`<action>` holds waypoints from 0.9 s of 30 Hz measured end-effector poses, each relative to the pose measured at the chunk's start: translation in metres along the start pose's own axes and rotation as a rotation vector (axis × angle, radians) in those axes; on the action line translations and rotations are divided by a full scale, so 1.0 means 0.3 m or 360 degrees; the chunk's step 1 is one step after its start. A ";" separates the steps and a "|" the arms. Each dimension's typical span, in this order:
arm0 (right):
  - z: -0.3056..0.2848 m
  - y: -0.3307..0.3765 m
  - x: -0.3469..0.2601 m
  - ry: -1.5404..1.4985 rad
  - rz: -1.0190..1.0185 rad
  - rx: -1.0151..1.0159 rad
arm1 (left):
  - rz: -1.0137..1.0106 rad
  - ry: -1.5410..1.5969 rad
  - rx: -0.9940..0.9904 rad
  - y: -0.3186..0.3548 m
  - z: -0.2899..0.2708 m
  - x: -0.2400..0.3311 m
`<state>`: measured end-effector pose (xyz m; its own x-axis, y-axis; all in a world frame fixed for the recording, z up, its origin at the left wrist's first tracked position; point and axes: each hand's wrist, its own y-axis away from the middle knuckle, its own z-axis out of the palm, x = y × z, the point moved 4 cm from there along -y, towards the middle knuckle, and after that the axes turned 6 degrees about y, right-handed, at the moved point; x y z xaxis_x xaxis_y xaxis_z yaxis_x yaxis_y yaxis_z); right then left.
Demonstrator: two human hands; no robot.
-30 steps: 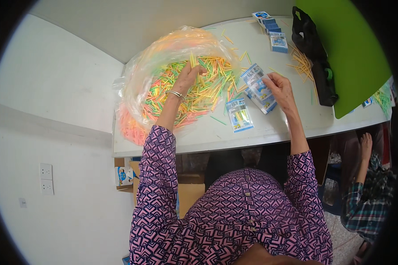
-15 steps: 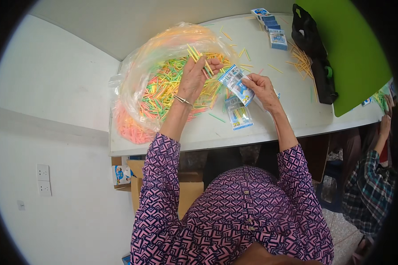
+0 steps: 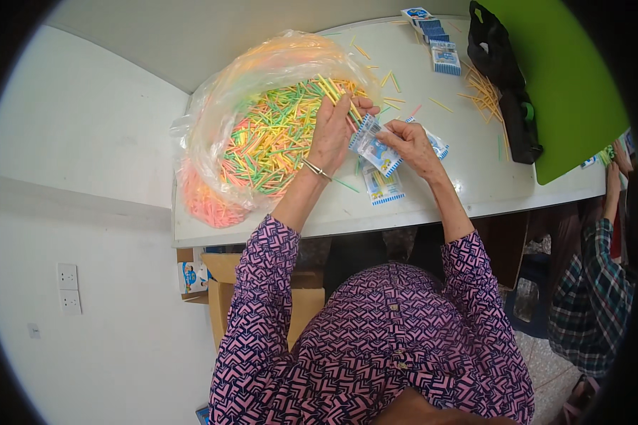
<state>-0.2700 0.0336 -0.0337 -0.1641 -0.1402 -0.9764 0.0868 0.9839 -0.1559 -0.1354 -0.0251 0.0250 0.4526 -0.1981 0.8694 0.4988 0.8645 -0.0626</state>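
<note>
My left hand (image 3: 331, 134) is closed round a small bunch of thin coloured sticks (image 3: 329, 86), yellow and green among them. Between the thumb and fingers of my right hand (image 3: 415, 149) is a small blue-and-white plastic packet (image 3: 377, 151). The packet's upper end meets the lower ends of the sticks; whether they are inside it I cannot tell. Beneath lies a clear-windowed packet (image 3: 384, 191) with yellowish sticks showing, and another packet (image 3: 437, 144) is partly behind my right hand. Left of my hands, a large clear plastic bag (image 3: 216, 106) gapes, full of pink, yellow and green sticks (image 3: 266, 142).
Stacked packets (image 3: 444, 58) stand at the table's back. Loose yellow sticks (image 3: 483, 100) lie beside a black object (image 3: 521, 131) along a green panel (image 3: 571, 85). At far right a person in a checked sleeve (image 3: 595, 283) works. An open cardboard box (image 3: 306, 304) sits below the table.
My left hand has moved right and slightly down with the sticks, toward the packet. The packet in my right hand has shifted left and down, its upper end now against the sticks.
</note>
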 end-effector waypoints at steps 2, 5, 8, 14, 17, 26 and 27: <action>0.002 0.003 0.001 0.0129 -0.0026 -0.0022 | 0.0048 0.0004 -0.0028 0.003 0.001 0.008; -0.006 0.016 -0.020 0.0332 -0.0055 -0.0001 | 0.0099 -0.0023 -0.0010 0.013 -0.002 0.026; -0.009 0.042 -0.066 0.0648 -0.0110 0.0025 | 0.0131 -0.0051 0.0003 0.025 -0.017 0.038; 0.003 0.036 -0.062 0.0592 -0.0235 0.0188 | 0.0191 -0.0224 0.0068 0.025 -0.050 -0.043; 0.012 0.030 -0.040 0.0636 -0.0248 0.0182 | 0.0171 -0.0183 0.0064 0.029 -0.048 -0.072; -0.022 0.042 -0.055 0.0558 -0.0138 -0.0027 | 0.0133 -0.0156 0.0038 0.051 -0.071 -0.042; -0.034 0.044 -0.060 0.0580 -0.0163 -0.0006 | 0.0128 -0.0153 0.0034 0.052 -0.065 -0.042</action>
<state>-0.2759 0.0501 -0.0167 -0.5108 -0.1899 -0.8385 0.0481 0.9675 -0.2484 -0.1189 -0.0182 0.0036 0.4170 -0.0831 0.9051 0.4471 0.8858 -0.1246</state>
